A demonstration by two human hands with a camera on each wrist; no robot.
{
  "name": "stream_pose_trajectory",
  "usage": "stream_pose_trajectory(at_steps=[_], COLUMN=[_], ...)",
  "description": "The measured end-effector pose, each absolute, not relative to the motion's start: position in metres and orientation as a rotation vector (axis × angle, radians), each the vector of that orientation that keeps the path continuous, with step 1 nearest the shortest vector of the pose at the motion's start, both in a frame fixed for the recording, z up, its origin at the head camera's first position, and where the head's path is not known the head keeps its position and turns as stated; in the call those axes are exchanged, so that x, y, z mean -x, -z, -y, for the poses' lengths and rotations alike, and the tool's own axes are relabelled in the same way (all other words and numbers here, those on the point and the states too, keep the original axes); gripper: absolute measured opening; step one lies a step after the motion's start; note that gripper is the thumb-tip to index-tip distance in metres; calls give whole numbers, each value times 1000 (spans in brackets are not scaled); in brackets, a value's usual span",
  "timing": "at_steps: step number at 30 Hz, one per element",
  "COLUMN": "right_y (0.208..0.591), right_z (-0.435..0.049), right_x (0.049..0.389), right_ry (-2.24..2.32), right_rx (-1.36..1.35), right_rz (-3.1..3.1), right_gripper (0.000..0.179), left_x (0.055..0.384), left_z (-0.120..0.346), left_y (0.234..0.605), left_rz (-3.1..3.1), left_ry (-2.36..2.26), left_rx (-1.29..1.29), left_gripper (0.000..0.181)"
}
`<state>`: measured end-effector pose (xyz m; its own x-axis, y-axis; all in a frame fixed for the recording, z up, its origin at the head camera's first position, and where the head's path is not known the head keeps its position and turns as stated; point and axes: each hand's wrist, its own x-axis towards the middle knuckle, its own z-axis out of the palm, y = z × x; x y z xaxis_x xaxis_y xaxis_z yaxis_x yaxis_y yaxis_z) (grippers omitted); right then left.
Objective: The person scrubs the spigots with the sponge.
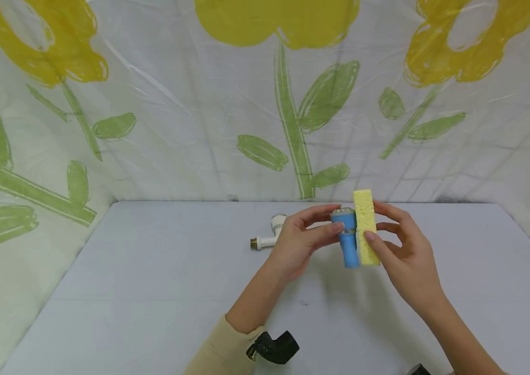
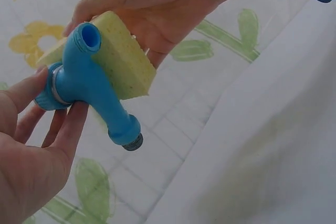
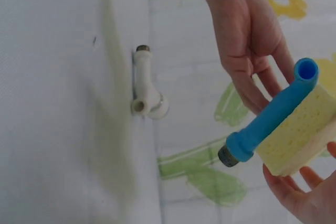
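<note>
My left hand pinches a blue plastic faucet between thumb and fingers, raised over the far part of the table. In the left wrist view the faucet shows its open spout at the top and a dark threaded inlet at the lower end. A yellow sponge is in my right hand, gripped by thumb and fingers on its right side. The sponge lies flat along the side of the faucet, and the right wrist view has the sponge behind the blue body.
Behind my left hand, a white faucet with a brass threaded end lies near the back edge of the pale table. A white curtain with painted flowers hangs close behind the table. A black curved device sits at my left wrist.
</note>
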<state>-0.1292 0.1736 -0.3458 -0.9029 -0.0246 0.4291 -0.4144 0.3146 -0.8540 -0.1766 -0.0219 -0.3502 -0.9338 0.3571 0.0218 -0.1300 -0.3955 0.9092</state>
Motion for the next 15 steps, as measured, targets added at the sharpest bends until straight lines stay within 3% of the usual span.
stream_pose_trajectory(at_steps=[15], right_y=[340], right_z=[-176], right_x=[129], right_ry=[-1603], right_rx=[-310], right_rz=[2238], right_gripper=[56], left_x=[173], left_z=[17], left_y=[351], left_rz=[-1568], left_ry=[-2351], left_rx=[-344], left_gripper=[39])
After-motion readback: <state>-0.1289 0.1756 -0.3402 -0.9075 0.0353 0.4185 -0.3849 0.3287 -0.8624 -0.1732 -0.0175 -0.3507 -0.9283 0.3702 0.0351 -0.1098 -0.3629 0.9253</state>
